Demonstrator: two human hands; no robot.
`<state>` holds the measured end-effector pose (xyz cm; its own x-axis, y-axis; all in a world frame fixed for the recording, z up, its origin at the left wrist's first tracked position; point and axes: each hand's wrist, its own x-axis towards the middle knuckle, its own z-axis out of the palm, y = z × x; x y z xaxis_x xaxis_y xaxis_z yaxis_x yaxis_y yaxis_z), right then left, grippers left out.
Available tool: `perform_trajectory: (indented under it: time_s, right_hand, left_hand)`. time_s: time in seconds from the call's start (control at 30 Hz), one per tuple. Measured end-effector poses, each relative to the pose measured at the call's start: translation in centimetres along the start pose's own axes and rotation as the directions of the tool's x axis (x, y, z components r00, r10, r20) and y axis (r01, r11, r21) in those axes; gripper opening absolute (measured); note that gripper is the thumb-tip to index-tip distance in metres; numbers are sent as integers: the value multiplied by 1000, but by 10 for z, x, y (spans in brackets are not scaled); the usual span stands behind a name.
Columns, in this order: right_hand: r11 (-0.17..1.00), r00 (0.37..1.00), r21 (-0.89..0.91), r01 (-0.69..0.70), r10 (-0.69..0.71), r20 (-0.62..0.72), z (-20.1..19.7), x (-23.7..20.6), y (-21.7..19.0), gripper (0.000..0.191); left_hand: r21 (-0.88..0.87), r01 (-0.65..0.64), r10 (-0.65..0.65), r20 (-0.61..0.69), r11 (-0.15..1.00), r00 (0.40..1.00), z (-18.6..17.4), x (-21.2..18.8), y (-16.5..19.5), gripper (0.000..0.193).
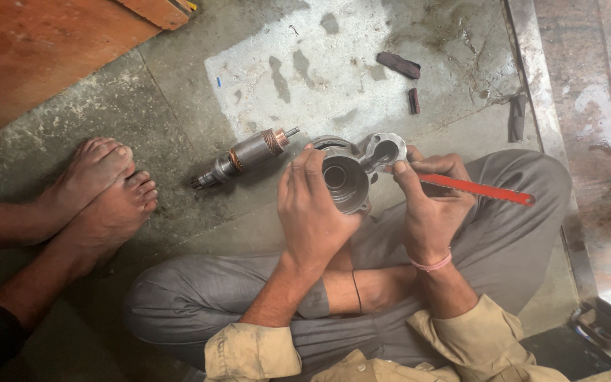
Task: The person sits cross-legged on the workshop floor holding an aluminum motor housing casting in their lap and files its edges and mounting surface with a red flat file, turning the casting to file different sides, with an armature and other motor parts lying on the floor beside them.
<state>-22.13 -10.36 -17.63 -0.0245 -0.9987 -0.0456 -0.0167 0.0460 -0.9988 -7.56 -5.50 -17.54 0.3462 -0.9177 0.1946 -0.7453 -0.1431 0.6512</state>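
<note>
Our crossed legs in grey trousers [199, 304] lie nearest, on concrete floor [178, 92]. Co-worker's bare feet [104, 191] at left. We judge step as scraping inside metal housing [348, 180]; next move calls for steady blade angle, firm hold. Our left hand [312, 209] has fingers wrapped round housing, held above lap. Our right hand [429, 205] has fingers closed on red blade [475, 188], tip at housing's right bore. Armature [245, 157] lies on floor, far left of housing.
</note>
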Motion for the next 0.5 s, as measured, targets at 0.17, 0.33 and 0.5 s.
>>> perform_trajectory:
  time_s: [0.17,0.33,0.5]
  right_hand:
    - [997,999,-74,26,-23,42,3,2,-1,20]
    - [999,1000,-50,9,-8,20,2,3,-4,20]
    - [999,999,-50,9,-6,49,1,2,-3,20]
  left_hand:
    - [-8,-1,1,8,1000,1000,0,1,0,88]
    - [-15,0,0,8,1000,1000,-2,0,-1,88]
    - [-15,16,-16,4,1000,1000,0,-1,-2,85]
